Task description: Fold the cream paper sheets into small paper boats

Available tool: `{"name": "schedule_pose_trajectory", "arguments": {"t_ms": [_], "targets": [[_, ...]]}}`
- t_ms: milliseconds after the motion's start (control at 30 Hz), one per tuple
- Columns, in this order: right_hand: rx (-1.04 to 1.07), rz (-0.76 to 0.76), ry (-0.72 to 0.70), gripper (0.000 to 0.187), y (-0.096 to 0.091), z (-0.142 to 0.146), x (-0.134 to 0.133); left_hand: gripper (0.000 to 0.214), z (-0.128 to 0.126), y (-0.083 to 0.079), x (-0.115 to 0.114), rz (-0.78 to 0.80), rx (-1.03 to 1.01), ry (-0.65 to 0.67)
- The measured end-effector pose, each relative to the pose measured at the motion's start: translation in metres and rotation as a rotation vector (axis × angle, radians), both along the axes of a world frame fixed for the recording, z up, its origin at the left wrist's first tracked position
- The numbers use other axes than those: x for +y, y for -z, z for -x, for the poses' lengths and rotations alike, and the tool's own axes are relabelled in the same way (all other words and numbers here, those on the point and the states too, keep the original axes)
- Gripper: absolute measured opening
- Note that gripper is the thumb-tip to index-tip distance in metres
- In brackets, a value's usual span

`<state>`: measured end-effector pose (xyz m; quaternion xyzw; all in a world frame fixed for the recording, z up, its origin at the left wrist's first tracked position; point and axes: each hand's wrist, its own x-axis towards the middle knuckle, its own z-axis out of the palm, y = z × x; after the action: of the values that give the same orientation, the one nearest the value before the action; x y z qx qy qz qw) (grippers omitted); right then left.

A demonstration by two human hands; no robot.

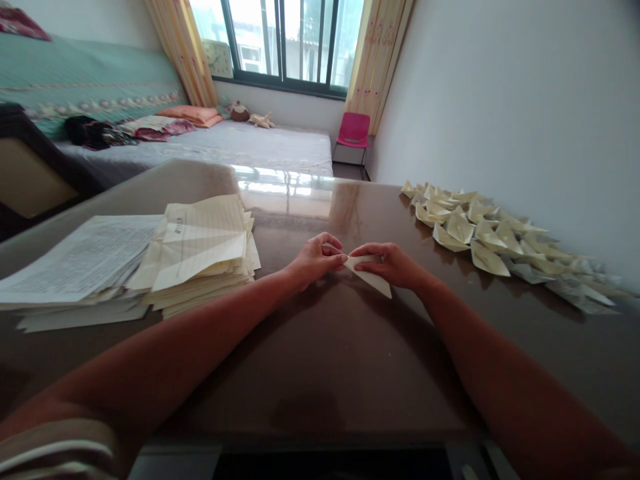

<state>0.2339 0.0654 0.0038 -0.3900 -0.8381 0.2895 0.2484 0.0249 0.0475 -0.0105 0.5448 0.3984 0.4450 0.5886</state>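
Observation:
A small folded piece of cream paper (376,281) is held just above the brown tabletop (320,360), between my two hands. My left hand (320,259) pinches its left corner between thumb and fingers. Closed around its upper right part is my right hand (387,263), with the fingers lying over the paper. One pointed end of the paper sticks out toward me below the right hand. My fingers hide the rest of the folds.
To the left lie a stack of lined cream paper (200,250) and a stack of printed sheets (85,257). Many folded paper boats (460,225) cover the table's right side along the wall (525,100). Beyond the table are a bed (280,148) and a pink chair (355,130).

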Motion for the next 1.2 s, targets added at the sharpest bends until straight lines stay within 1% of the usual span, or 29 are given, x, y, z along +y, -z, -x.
{"name": "schedule_pose_trajectory", "arguments": {"t_ms": [67, 133, 233, 300, 367, 467, 567, 600, 667, 767, 833, 900, 967, 1033, 1200], "targets": [[0.001, 0.022, 0.017, 0.028, 0.000, -0.001, 0.001, 0.022, 0.000, 0.001, 0.001, -0.071, 0.051, 0.034], [0.009, 0.016, 0.020, 0.028, -0.001, -0.001, 0.001, 0.018, 0.001, 0.002, 0.002, -0.179, 0.181, 0.059], [-0.006, -0.020, 0.018, 0.025, -0.002, 0.001, -0.001, 0.018, 0.003, 0.000, 0.002, -0.411, 0.469, 0.008], [-0.012, -0.033, 0.008, 0.023, -0.003, 0.003, -0.002, 0.019, 0.004, -0.002, 0.000, -0.547, 0.616, -0.042], [-0.014, -0.037, 0.001, 0.022, -0.002, 0.005, -0.002, 0.021, 0.005, -0.004, -0.001, -0.601, 0.721, -0.048], [-0.022, -0.016, -0.001, 0.025, -0.001, 0.005, -0.001, 0.026, 0.006, -0.006, -0.001, -0.573, 0.837, -0.010], [0.023, 0.060, 0.022, 0.037, -0.001, 0.003, 0.001, 0.025, 0.006, -0.005, 0.002, -0.525, 0.897, 0.034], [0.043, 0.061, 0.035, 0.040, -0.002, 0.002, 0.002, 0.025, 0.006, -0.004, 0.003, -0.518, 0.910, 0.042], [0.037, -0.019, 0.036, 0.038, -0.003, 0.001, 0.000, 0.025, 0.006, -0.004, 0.003, -0.522, 0.925, 0.044], [-0.066, -0.181, -0.024, 0.029, -0.003, 0.003, -0.004, 0.028, 0.005, -0.005, 0.001, -0.556, 0.929, 0.037], [-0.112, -0.229, -0.044, 0.025, -0.001, 0.005, -0.006, 0.029, 0.005, -0.006, -0.001, -0.566, 0.926, 0.040], [-0.131, -0.243, -0.070, 0.025, 0.000, 0.007, -0.006, 0.030, 0.005, -0.007, -0.001, -0.566, 0.906, 0.062], [-0.142, -0.231, -0.120, 0.026, 0.001, 0.007, -0.005, 0.030, 0.005, -0.007, -0.001, -0.553, 0.874, 0.099], [-0.142, -0.189, -0.155, 0.027, 0.000, 0.006, -0.003, 0.028, 0.005, -0.007, 0.000, -0.545, 0.846, 0.128], [-0.092, -0.081, -0.136, 0.030, -0.003, 0.005, -0.002, 0.025, 0.004, -0.009, -0.002, -0.554, 0.762, 0.158]]}}
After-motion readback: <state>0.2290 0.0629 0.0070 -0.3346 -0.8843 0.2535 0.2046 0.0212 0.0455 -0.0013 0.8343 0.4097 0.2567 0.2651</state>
